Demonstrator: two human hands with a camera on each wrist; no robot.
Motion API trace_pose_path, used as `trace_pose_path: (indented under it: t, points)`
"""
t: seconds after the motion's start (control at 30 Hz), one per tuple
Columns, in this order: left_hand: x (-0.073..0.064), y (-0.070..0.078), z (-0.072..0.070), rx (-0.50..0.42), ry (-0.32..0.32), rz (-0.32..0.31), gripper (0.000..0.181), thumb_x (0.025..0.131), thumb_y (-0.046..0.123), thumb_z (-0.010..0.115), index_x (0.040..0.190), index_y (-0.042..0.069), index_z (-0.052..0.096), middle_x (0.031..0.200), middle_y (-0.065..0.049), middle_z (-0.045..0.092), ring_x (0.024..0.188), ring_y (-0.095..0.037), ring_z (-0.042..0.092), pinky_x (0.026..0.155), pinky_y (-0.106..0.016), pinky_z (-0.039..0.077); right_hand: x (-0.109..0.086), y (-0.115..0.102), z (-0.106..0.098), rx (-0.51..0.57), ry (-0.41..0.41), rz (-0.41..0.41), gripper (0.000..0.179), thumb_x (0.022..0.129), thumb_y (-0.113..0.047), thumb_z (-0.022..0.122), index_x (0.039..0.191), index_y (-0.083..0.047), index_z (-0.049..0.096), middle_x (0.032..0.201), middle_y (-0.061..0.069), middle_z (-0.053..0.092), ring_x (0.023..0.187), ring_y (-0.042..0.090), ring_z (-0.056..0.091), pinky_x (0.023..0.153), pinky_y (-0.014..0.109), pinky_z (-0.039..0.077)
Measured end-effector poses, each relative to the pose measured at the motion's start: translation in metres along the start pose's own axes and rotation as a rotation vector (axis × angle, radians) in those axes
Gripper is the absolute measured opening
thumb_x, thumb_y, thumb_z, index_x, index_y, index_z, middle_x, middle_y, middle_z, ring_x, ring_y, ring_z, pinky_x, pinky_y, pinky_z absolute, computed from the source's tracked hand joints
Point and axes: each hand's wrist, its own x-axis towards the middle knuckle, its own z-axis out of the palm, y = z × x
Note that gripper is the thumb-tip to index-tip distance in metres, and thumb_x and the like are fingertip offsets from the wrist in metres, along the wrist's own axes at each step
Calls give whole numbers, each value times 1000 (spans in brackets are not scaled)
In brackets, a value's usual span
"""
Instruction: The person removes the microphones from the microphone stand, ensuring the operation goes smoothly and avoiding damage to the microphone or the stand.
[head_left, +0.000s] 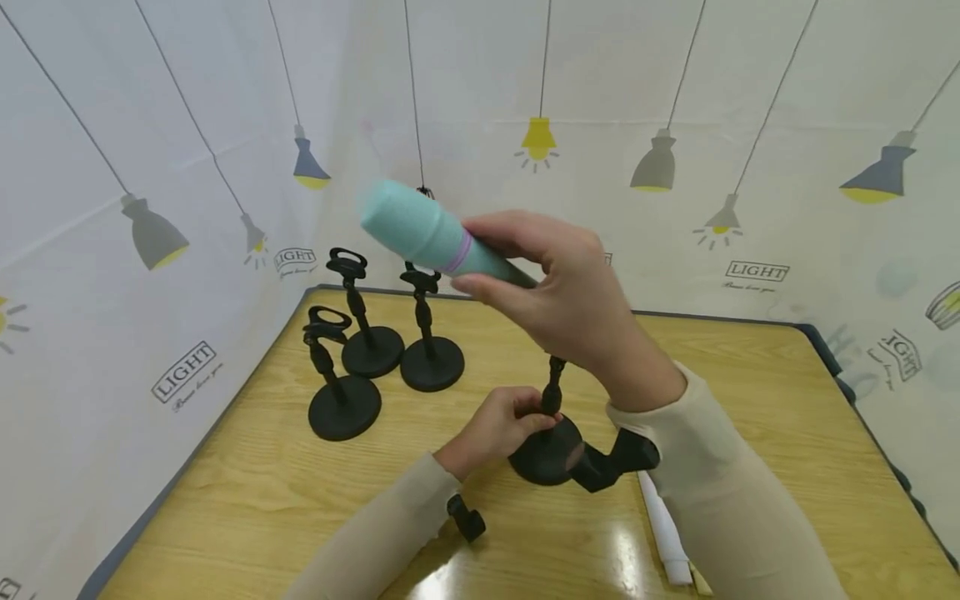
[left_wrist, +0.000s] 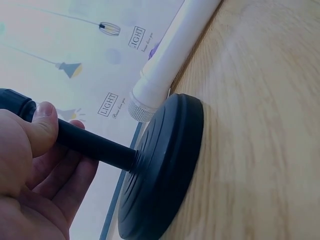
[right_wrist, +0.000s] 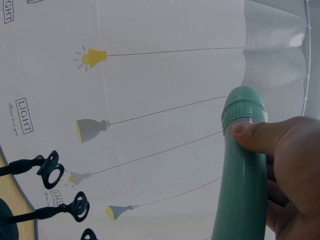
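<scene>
My right hand (head_left: 562,292) grips a mint-green microphone (head_left: 408,221) in the air, its mesh head (right_wrist: 244,105) tilted up and to the left in the head view. The thumb lies along the microphone just below the head. Lower down, my left hand (head_left: 498,425) holds the pole (left_wrist: 95,146) of a black microphone stand (head_left: 545,454), with thumb and fingers around it. The stand's round base (left_wrist: 162,170) sits on the table. In the head view the right hand hides the top of this stand.
Three more black microphone stands (head_left: 345,408) with clip holders stand at the table's left. A white microphone (head_left: 663,533) lies at the right, partly beneath the right forearm. A wooden table (head_left: 247,508) meets lamp-printed cloth (head_left: 480,75) at its far and left sides.
</scene>
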Motion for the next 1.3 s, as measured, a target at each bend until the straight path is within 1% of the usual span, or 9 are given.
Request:
trace_pose_path:
  t: [0.1, 0.27, 0.47, 0.53, 0.6, 0.77, 1.0, 1.1, 1.3]
  points:
    - [0, 0, 0, 9, 7, -9, 9, 102, 10, 76, 108, 10, 82, 108, -3, 83, 99, -11, 76, 89, -24, 62, -6, 4, -5, -33, 16, 14, 40, 87, -1, 90, 123, 5, 76, 119, 16, 80, 109, 24, 78, 97, 31, 64]
    - [0, 1, 0, 7, 11, -31, 9, 102, 11, 75, 109, 12, 82, 109, -1, 83, 103, -13, 77, 93, -28, 63, -15, 13, -13, -79, 23, 77, 40, 87, 0, 89, 124, 4, 76, 121, 16, 80, 110, 26, 77, 97, 33, 64]
    - [0, 0, 2, 1, 15, -35, 10, 102, 10, 75, 109, 12, 82, 110, -1, 83, 106, -15, 78, 94, -30, 64, -29, 25, -22, -97, 54, 164, 42, 86, 2, 89, 126, 3, 76, 120, 15, 80, 109, 24, 77, 96, 20, 61]
    - [0, 0, 3, 4, 16, -32, 10, 102, 11, 75, 110, 13, 82, 110, -1, 83, 106, -15, 78, 94, -30, 64, -34, 29, -26, -92, 72, 180, 41, 86, 4, 89, 125, 2, 76, 118, 15, 80, 107, 20, 77, 95, 18, 60]
    - [-1, 1, 3, 6, 17, -31, 10, 102, 11, 75, 109, 13, 82, 110, -1, 83, 106, -15, 77, 94, -29, 64, -38, 32, -30, -89, 84, 190, 40, 86, 5, 88, 125, 2, 77, 117, 15, 81, 105, 12, 77, 94, 17, 60]
    - [0, 0, 3, 2, 18, -28, 10, 102, 11, 75, 109, 12, 82, 109, -2, 84, 105, -14, 78, 93, -29, 64, -47, 38, -38, -102, 92, 222, 39, 88, 5, 87, 125, 1, 77, 117, 16, 80, 103, -4, 71, 94, 14, 59]
    - [0, 0, 2, -2, 10, -49, 10, 102, 11, 75, 109, 13, 82, 110, -1, 84, 108, -16, 78, 97, -34, 64, -66, 50, -52, -151, 105, 325, 38, 91, -1, 86, 127, -2, 77, 116, 15, 80, 101, -10, 69, 93, 9, 55]
    - [0, 0, 2, -1, 10, -67, 10, 103, 12, 75, 109, 14, 82, 110, 0, 83, 109, -16, 78, 98, -35, 64, -76, 58, -57, -156, 105, 365, 39, 92, -3, 86, 130, -2, 76, 119, 18, 80, 102, -12, 68, 92, 6, 54]
    - [-1, 1, 1, 4, 8, -64, 11, 103, 13, 74, 110, 14, 82, 110, 0, 83, 108, -16, 78, 97, -36, 64, -92, 70, -64, -179, 89, 471, 39, 95, -8, 84, 132, 0, 74, 121, 21, 79, 99, -17, 66, 89, 4, 52]
